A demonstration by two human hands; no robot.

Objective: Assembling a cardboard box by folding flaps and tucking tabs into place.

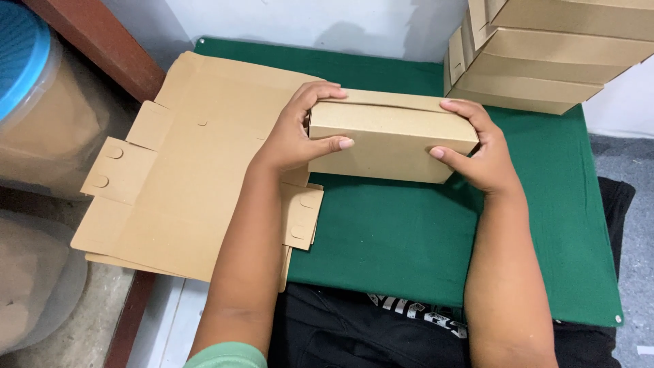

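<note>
A folded brown cardboard box [388,140] is held just above a green cloth [409,232], tilted with its front face toward me. My left hand [296,133] grips its left end, thumb on the front face and fingers over the top. My right hand [480,150] grips the right end the same way. To the left lies a stack of flat, unfolded cardboard blanks [184,170], partly under my left forearm.
Several folded boxes [545,54] are stacked at the back right on the cloth. A clear plastic tub with a blue lid [34,88] stands at the far left beside a brown wooden rail [102,48]. A white wall runs behind. Dark clothing lies below the cloth's near edge.
</note>
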